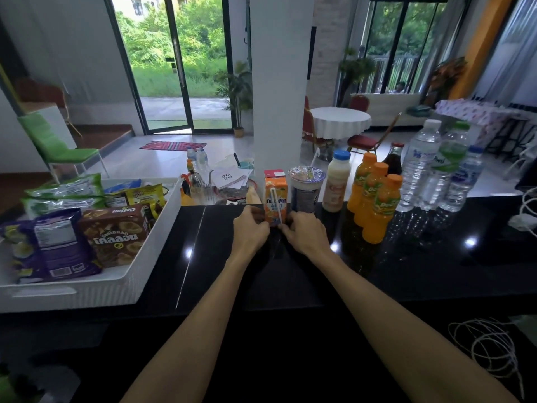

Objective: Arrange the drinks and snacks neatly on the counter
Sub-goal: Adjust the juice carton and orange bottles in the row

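An orange drink carton point(275, 196) with a straw on its front stands upright at the far edge of the black counter point(406, 271). My left hand point(250, 229) grips its lower left side and my right hand point(305, 232) its lower right. To its right stand in a row a sealed cup point(305, 189), a white milk bottle point(337, 183), three orange juice bottles point(374, 205), a dark cola bottle point(393, 161) and three clear water bottles point(436, 170). At the left, a white tray point(116, 282) holds snacks: a brown box point(117, 232), a purple bag point(55, 245), green packs point(64, 191).
White cables point(494, 350) lie at the counter's right front, and a white charger point(521, 221) sits at the right edge. Behind the counter a lower table carries bottles, papers and glasses point(215, 181). A white pillar point(280, 82) rises just behind the carton.
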